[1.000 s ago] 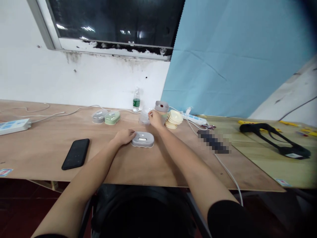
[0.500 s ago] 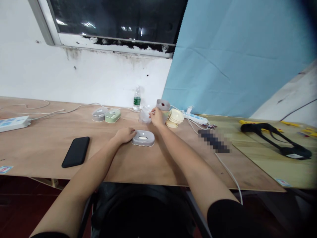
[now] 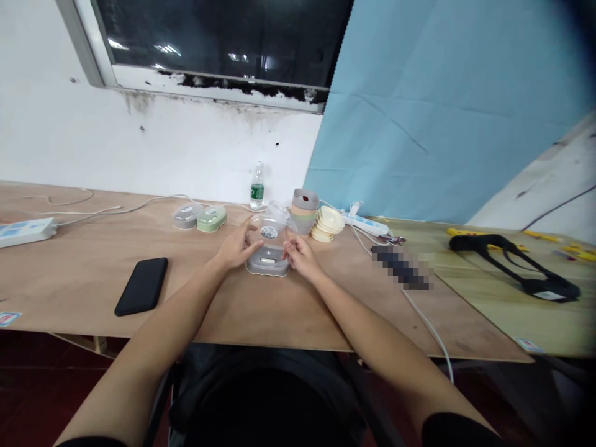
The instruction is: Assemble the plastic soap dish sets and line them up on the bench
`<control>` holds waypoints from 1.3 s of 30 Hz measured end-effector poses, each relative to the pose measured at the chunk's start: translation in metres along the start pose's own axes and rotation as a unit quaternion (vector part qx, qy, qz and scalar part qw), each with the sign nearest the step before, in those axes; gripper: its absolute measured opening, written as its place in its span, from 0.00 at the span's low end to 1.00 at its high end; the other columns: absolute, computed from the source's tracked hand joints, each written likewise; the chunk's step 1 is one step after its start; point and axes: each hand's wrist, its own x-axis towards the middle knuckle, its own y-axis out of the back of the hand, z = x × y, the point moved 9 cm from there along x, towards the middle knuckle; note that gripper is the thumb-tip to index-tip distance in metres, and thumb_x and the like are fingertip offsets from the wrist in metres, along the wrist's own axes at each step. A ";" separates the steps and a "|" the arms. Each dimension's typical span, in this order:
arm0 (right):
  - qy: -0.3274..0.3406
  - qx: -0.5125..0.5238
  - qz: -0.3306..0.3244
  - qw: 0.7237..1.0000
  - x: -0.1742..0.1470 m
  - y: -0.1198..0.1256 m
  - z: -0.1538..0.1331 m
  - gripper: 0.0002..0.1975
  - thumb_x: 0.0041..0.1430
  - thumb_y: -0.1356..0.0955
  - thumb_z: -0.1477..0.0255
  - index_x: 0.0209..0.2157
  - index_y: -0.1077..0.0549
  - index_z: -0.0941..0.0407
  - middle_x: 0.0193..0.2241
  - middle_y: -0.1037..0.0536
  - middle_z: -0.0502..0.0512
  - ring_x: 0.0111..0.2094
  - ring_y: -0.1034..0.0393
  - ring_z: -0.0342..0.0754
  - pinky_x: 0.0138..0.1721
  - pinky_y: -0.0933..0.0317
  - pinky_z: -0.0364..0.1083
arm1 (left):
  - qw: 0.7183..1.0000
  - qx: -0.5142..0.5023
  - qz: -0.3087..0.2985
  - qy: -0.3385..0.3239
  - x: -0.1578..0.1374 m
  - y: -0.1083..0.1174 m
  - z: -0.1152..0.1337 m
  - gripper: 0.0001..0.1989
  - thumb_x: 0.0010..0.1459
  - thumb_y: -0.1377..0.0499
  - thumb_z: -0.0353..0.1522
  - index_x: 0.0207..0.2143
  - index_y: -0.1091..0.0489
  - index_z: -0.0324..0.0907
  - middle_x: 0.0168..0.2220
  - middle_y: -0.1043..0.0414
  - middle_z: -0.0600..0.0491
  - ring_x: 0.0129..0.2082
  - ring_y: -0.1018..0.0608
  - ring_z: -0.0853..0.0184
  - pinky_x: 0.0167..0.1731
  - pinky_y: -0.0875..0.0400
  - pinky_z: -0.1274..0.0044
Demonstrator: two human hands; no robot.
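A clear plastic lid [image 3: 267, 232] with a round printed label is tilted up just behind and above a grey oval soap box base [image 3: 267, 268]. My left hand [image 3: 236, 246] grips the lid's left side, thumb in front and fingers along the edge. At the lid's right side, my right hand [image 3: 302, 256] pinches the edge with bent fingers, close to the base. Further clear lids [image 3: 278, 212] lie behind the held one. To their right stands a stack of grey, orange and green bases [image 3: 305, 202], beside a leaning stack of cream pieces [image 3: 329, 222].
Two lidded boxes, one grey [image 3: 185, 216] and one green [image 3: 212, 218], sit at the back left. A water bottle [image 3: 257, 186] stands by the wall. A black phone [image 3: 142, 285] lies left; power strips [image 3: 28, 231] and cables lie on both sides. A black strap [image 3: 516, 261] is far right.
My right hand has brought a clear lid from the pile back toward the grey base. My left hand has left the base's edge and moved up to the lid's left side.
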 end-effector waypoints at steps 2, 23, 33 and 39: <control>-0.010 0.021 -0.017 1.000 0.002 0.000 0.004 0.24 0.54 0.40 0.44 0.32 0.40 0.52 0.20 0.29 0.47 0.15 0.46 0.40 0.18 0.51 0.41 | 1.000 -0.008 0.019 0.000 0.000 0.004 0.003 0.33 0.62 0.51 0.47 0.64 0.50 0.40 0.48 0.28 0.47 0.31 0.26 0.68 0.37 0.32 0.76; -0.114 -0.113 -0.027 0.987 0.004 0.015 0.037 0.34 0.57 0.45 0.43 0.15 0.34 0.56 0.10 0.36 0.49 0.16 0.40 0.42 0.23 0.46 0.42 | 0.996 -0.016 -0.027 0.082 0.000 -0.013 -0.024 0.29 0.60 0.52 0.52 0.49 0.30 0.39 0.29 0.24 0.49 0.30 0.23 0.63 0.32 0.31 0.74; -0.082 -0.232 -0.058 0.967 0.003 0.014 0.034 0.36 0.59 0.48 0.43 0.14 0.35 0.56 0.14 0.30 0.52 0.21 0.34 0.44 0.28 0.44 0.43 | 0.992 0.053 -0.069 0.088 0.000 -0.022 -0.033 0.27 0.59 0.51 0.51 0.44 0.27 0.40 0.34 0.22 0.48 0.35 0.23 0.60 0.36 0.31 0.73; -0.075 -0.298 -0.061 0.950 0.002 0.015 0.031 0.35 0.61 0.48 0.45 0.18 0.30 0.57 0.20 0.25 0.57 0.27 0.31 0.47 0.30 0.44 0.43 | 0.987 0.080 -0.088 0.104 -0.002 -0.025 -0.035 0.25 0.60 0.52 0.50 0.43 0.26 0.43 0.39 0.22 0.49 0.39 0.23 0.60 0.38 0.31 0.75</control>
